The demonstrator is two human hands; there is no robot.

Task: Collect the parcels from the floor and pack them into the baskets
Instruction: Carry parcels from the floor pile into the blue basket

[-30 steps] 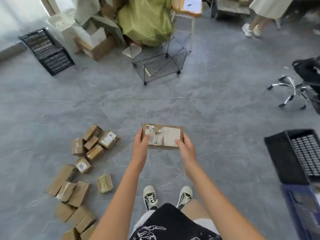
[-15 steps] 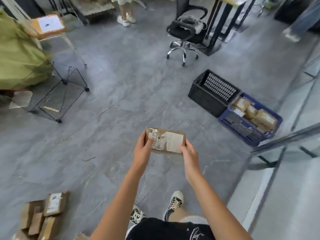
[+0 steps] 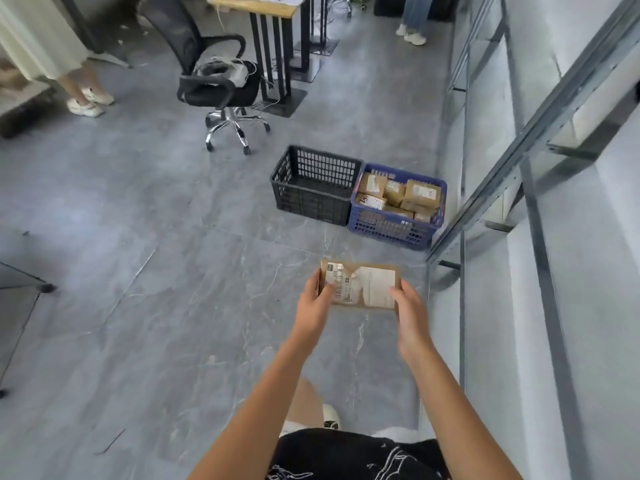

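I hold a flat brown cardboard parcel [image 3: 367, 284] with a torn white label in front of me, above the grey floor. My left hand [image 3: 313, 301] grips its left edge and my right hand [image 3: 408, 310] grips its right edge. Ahead on the floor stand two baskets side by side. The black basket [image 3: 313, 199] on the left looks empty. The blue basket [image 3: 391, 226] on the right holds several brown parcels [image 3: 420, 194]. The baskets lie beyond the parcel, apart from my hands.
A black office chair [image 3: 216, 88] on chrome wheels stands behind the baskets, beside a wooden desk [image 3: 256, 3]. A metal-framed wall [image 3: 540, 133] runs along the right. Two people's legs show at the far left and top. A wire rack's leg [image 3: 43, 287] sits left.
The view has swung right, away from the pile of parcels on the floor. The baskets are now nearer and straight ahead. Both hands keep the same parcel.
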